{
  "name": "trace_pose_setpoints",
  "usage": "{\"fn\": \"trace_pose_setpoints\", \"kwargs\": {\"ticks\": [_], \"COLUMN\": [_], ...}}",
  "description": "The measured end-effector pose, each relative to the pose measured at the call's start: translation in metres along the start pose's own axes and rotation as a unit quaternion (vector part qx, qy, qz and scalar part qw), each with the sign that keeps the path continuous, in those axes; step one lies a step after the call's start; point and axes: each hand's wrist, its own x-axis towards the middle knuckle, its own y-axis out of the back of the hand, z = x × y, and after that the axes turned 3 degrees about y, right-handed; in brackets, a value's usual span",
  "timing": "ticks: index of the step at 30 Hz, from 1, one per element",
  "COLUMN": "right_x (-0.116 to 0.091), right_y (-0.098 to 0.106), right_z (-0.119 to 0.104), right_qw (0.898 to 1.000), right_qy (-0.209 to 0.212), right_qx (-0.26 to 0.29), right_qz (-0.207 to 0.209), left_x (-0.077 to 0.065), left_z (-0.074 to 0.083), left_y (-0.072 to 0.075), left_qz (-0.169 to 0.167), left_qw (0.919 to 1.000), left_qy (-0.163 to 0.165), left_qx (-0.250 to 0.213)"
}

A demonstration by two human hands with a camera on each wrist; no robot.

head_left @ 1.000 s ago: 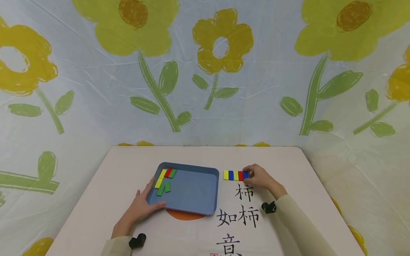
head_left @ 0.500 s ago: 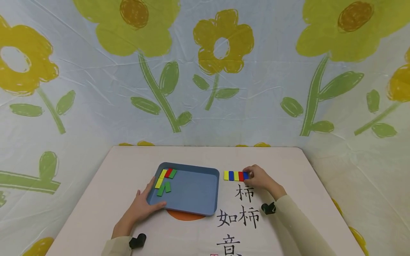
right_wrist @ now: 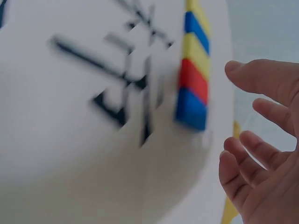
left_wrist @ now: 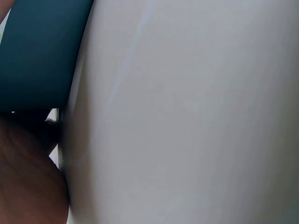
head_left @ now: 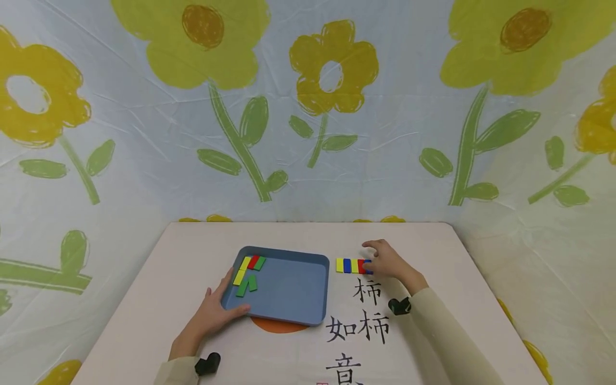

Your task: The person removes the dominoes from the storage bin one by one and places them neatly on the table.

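My left hand (head_left: 214,310) spans the near left corner of a blue tray (head_left: 291,291), fingers stretched along its left side and thumb at the front rim. In the left wrist view, the tray's dark wall (left_wrist: 39,56) shows beside part of that hand. Two yellow, one red and three green rectangular blocks (head_left: 253,283) lie flat at the tray's left. To its right, several yellow, blue and red blocks (head_left: 347,266) form a straight, touching row. Over the row's right end, my right hand (head_left: 387,263) has its fingers spread and holds nothing; the right wrist view shows it apart from the blue end block (right_wrist: 191,109).
Black brush characters (head_left: 368,326) and an orange patch (head_left: 276,325) are printed on the pale tabletop (head_left: 139,299). A flower-patterned cloth (head_left: 385,176) surrounds the table's back and sides. Both wrists wear black devices (head_left: 208,364).
My right hand has let go of the row's right end, its fingers parting and lifting slightly. The left hand, the tray and the blocks stay in place.
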Motion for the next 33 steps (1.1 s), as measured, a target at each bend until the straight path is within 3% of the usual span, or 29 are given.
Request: {"fn": "trace_pose_setpoints", "kwargs": {"ticks": [11, 23, 33], "right_x": [0.033, 0.055, 0.061], "right_y": [-0.015, -0.060, -0.096], "right_z": [-0.057, -0.131, -0.172], "right_qw": [0.996, 0.986, 0.976], "right_qy": [0.078, 0.146, 0.185], "right_qx": [0.041, 0.052, 0.040], "right_qz": [-0.015, -0.057, -0.104], "left_x": [-0.001, 0.000, -0.003], "left_z": [0.000, 0.001, 0.002], "left_y": [0.002, 0.002, 0.001], "left_qz": [0.002, -0.004, 0.002], "left_qw": [1.0000, 0.9998, 0.9999], "left_qy": [0.001, 0.016, 0.015], "left_qx": [0.006, 0.006, 0.002]}}
